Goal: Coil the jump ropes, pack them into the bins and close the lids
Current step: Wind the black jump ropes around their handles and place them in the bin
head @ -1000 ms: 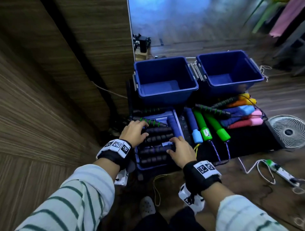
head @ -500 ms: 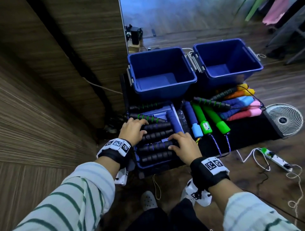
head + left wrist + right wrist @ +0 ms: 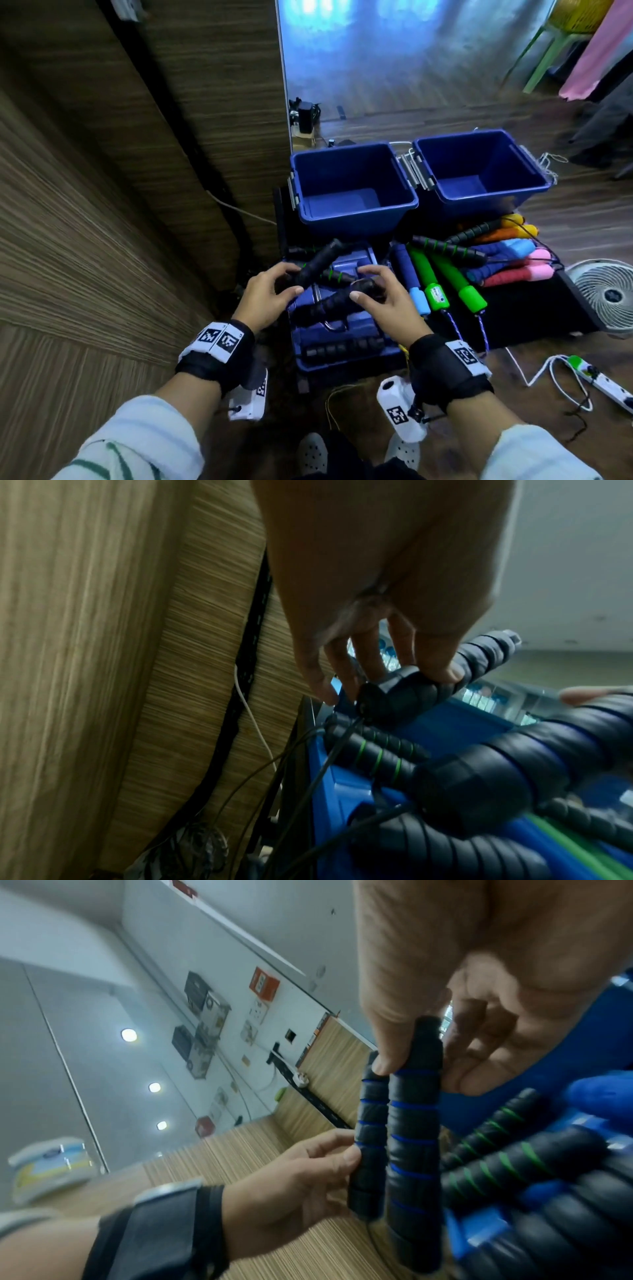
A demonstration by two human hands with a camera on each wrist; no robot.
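Two black foam jump-rope handles with blue rings are lifted above a blue lid [image 3: 337, 330] on the floor. My left hand [image 3: 293, 279] pinches one handle [image 3: 317, 262] between thumb and fingers, also seen in the left wrist view as the left hand [image 3: 394, 680] on the handle [image 3: 424, 689]. My right hand [image 3: 359, 284] pinches the other handle [image 3: 334, 301]; the right wrist view shows the right hand [image 3: 418, 1072] on that handle [image 3: 413, 1123]. Thin black cords hang from both. Two open blue bins [image 3: 352, 222] [image 3: 479, 202] stand behind, empty.
More black handles [image 3: 342, 349] lie on the lid. Blue, green, pink and orange ropes [image 3: 442, 284] lie on a black mat to the right. A white fan [image 3: 609, 294] and a power strip [image 3: 603, 383] sit far right. A wooden wall runs along the left.
Both hands rested on the row of black handles on the lid; now each has lifted one blue-ringed handle up off it. The view has tilted upward.
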